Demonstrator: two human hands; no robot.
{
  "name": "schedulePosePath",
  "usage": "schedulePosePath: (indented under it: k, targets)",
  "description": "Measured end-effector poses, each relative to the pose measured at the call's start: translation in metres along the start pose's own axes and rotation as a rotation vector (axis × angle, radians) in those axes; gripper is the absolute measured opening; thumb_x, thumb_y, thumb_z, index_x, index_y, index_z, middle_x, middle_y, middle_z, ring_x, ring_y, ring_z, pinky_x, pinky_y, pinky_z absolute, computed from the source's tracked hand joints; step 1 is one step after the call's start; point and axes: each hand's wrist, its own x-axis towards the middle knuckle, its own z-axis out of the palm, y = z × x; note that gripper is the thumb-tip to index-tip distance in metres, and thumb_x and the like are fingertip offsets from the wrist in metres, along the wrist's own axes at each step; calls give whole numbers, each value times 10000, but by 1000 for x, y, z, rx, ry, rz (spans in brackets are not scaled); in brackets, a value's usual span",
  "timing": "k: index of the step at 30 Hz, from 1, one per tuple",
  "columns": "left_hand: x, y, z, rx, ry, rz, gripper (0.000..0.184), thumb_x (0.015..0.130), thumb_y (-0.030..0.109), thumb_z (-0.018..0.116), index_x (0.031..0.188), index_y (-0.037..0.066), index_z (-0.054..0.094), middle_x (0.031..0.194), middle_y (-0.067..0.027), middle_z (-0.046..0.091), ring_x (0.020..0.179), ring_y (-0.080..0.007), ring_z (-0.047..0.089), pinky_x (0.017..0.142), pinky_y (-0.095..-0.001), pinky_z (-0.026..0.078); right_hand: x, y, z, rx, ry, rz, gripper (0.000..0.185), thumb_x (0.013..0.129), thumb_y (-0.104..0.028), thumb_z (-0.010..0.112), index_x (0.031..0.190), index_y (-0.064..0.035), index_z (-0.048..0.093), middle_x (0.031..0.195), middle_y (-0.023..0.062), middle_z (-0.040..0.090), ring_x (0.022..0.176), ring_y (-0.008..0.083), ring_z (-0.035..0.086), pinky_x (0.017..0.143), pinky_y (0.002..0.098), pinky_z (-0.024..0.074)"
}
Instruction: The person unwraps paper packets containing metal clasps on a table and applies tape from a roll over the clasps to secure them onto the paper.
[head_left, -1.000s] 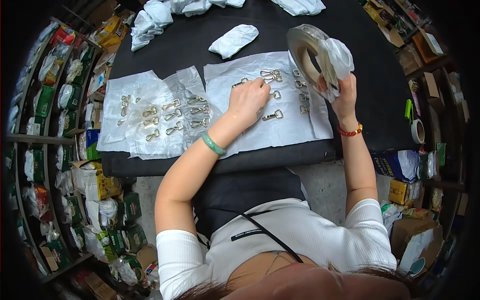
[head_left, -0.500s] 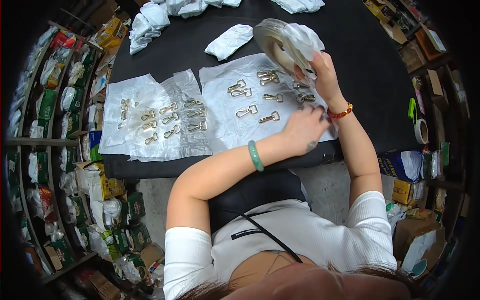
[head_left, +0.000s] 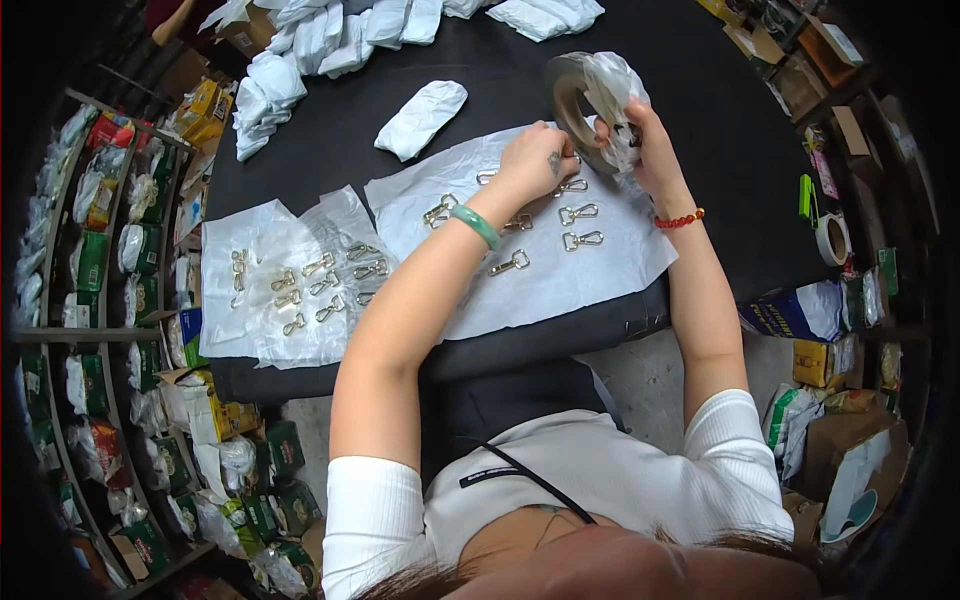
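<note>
My right hand point(head_left: 655, 150) grips a wide roll of clear tape point(head_left: 570, 100) with crumpled white wrapping point(head_left: 612, 85) on its side, raised over the table's far right part. My left hand point(head_left: 535, 160) is over the upper part of a white sheet point(head_left: 560, 290), near the roll, its fingers curled together; their tips are partly hidden, and what they hold I cannot make out. Around it on the sheet lie several metal snap hooks point(head_left: 583, 240), some covered by my left arm. More snap hooks point(head_left: 325, 285) lie in groups on a second, crinkled translucent sheet point(head_left: 230, 325) at the left.
A folded white packet point(head_left: 422, 120) lies beyond the sheets, with a pile of white packets point(head_left: 335, 45) at the back. A green tool point(head_left: 806, 197) and another tape roll point(head_left: 832, 240) sit by the right edge. Stocked shelves point(head_left: 95, 340) flank the black table. Another person's arm point(head_left: 172, 25) shows top left.
My left hand has moved up and left, from the sheet's right edge to its upper part. The tape roll stays in my right hand. The view has shifted, showing more of the pile.
</note>
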Motion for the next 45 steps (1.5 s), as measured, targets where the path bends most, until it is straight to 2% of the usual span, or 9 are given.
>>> schedulePosePath:
  k: [4, 9, 14, 19, 23, 28, 33, 39, 45]
  targets:
    - [4, 0, 11, 109, -50, -17, 115, 792, 145, 633, 859, 51, 623, 825, -122, 609, 676, -283, 580, 613, -365, 467, 0, 1, -3, 61, 14, 62, 418, 966, -352, 379, 954, 17, 573, 699, 69, 567, 576, 104, 491, 543, 216, 391]
    - [-6, -2, 2, -197, 98, 56, 134, 786, 160, 649, 856, 52, 611, 786, -101, 615, 666, -274, 583, 610, -365, 461, -3, 5, -3, 44, 13, 57, 438, 978, -364, 360, 1000, 23, 565, 699, 60, 556, 578, 99, 484, 537, 217, 386]
    - [-29, -4, -12, 102, 48, -36, 143, 779, 160, 656, 857, 49, 611, 746, -92, 616, 651, -273, 580, 596, -361, 459, -3, 16, -6, -150, -5, -16, 441, 984, -352, 347, 1023, 31, 562, 686, 57, 551, 570, 103, 473, 542, 215, 387]
    - [-35, -8, -7, 50, 75, -66, 121, 765, 167, 644, 796, 61, 597, 780, -101, 621, 692, -330, 603, 626, -400, 485, -19, 9, 18, 167, -72, -278, 444, 988, -334, 333, 943, 27, 588, 643, 60, 552, 561, 107, 474, 546, 212, 394]
    - [-32, -6, -7, 80, 1, -140, 114, 768, 165, 639, 778, 54, 617, 801, -101, 628, 701, -330, 608, 629, -409, 487, -9, 31, 21, -313, -22, -266, 540, 959, -379, 395, 635, 7, 590, 530, 58, 553, 502, 118, 489, 507, 196, 391]
    - [-39, 3, -10, 62, 176, -36, 118, 764, 169, 640, 792, 54, 632, 803, -114, 622, 716, -339, 609, 631, -417, 489, -20, 5, 24, -153, 16, -230, 534, 957, -377, 391, 655, 14, 592, 543, 61, 562, 503, 116, 490, 504, 198, 389]
    - [-31, 17, 1, 116, 78, 147, 128, 785, 161, 648, 819, 50, 595, 799, -92, 602, 667, -301, 589, 611, -387, 468, -19, 10, 2, -166, 60, -221, 534, 956, -377, 391, 655, 13, 594, 544, 60, 563, 510, 114, 497, 511, 198, 392]
    - [-21, 23, 16, 247, 16, 77, 112, 767, 147, 615, 829, 58, 585, 836, -132, 597, 719, -362, 597, 627, -423, 491, -25, 24, -4, -81, 81, -144, 536, 959, -375, 385, 660, 16, 597, 552, 62, 572, 510, 113, 503, 517, 200, 398]
    - [-35, 20, 4, -55, 67, 93, 110, 786, 137, 643, 846, 55, 601, 809, -93, 585, 672, -299, 585, 613, -384, 474, -27, 25, -6, -122, 78, -114, 481, 978, -357, 327, 906, 30, 604, 626, 60, 560, 556, 111, 485, 557, 229, 405]
